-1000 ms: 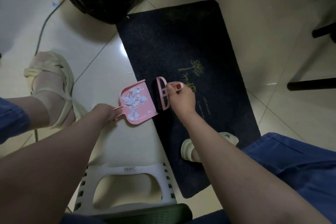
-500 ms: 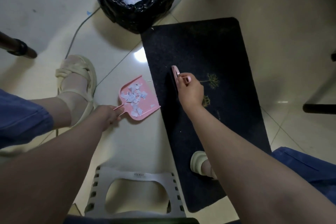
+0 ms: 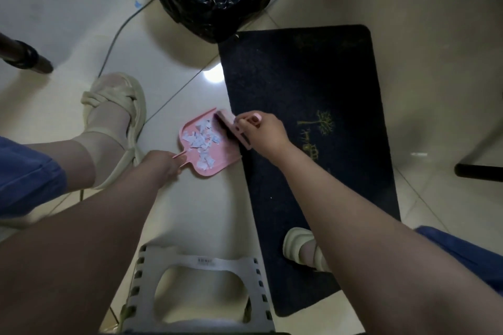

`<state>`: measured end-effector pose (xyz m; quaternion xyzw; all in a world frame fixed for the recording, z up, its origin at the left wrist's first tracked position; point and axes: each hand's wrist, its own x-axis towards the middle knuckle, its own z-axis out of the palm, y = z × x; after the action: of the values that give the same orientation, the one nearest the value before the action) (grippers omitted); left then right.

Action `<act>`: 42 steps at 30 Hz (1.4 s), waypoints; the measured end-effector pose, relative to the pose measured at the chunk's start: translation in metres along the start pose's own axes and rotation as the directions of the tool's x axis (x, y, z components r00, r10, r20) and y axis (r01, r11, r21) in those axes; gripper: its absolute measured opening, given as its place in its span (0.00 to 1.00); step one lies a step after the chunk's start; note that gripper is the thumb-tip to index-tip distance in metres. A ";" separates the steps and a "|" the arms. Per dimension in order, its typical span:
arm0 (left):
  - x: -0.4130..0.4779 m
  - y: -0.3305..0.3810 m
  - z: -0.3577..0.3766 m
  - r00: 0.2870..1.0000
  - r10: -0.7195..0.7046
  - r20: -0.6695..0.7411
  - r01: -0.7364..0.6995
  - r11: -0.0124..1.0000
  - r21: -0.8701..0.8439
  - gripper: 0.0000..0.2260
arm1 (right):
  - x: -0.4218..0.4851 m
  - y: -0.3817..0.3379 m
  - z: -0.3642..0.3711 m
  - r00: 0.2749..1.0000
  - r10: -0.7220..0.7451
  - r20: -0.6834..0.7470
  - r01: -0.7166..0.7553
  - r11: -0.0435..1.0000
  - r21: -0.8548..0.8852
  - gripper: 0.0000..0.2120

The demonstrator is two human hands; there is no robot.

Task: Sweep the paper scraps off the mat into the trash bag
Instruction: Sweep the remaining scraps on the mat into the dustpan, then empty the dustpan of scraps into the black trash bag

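Left hand (image 3: pixel 163 163) grips dustpan (image 3: pixel 226 156) handle, dustpan on floor beside mat (image 3: pixel 299 76) edge | right hand (image 3: pixel 265 133) grips brush (image 3: pixel 231 128) at its mouth | scraps (image 3: pixel 200 140) heaped inside | short strokes, dustpan flat, then level to trash bag (image 3: pixel 204 16).

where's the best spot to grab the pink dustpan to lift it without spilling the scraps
Grip the thin handle at the rimmed back edge of the dustpan, coming from the side away from the mat, where the left hand holds it. The tray is shallow and its mat-side lip looks open, so keep that lip slightly raised to hold the paper scraps.
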<state>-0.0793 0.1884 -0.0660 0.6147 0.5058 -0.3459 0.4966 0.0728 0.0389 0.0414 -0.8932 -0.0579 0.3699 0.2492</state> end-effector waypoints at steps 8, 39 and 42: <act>-0.004 -0.001 -0.003 0.999 0.054 0.000 -0.053 0.979 -0.198 0.11 | -0.003 0.015 -0.028 0.953 0.055 -0.299 0.019 0.971 0.240 0.06; 0.009 0.062 0.005 0.991 0.014 -0.131 -0.089 0.802 -0.591 0.11 | 0.093 -0.072 -0.037 0.948 -0.139 -0.285 0.133 0.990 -0.041 0.08; -0.004 0.066 0.003 0.991 0.037 -0.129 -0.102 0.834 -0.542 0.09 | 0.070 -0.062 -0.054 0.927 -0.141 -0.347 0.142 0.990 -0.023 0.08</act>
<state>-0.0162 0.1852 -0.0462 0.4839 0.5882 -0.1332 0.6342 0.1656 0.0915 0.0599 -0.9376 -0.0767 0.1874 0.2827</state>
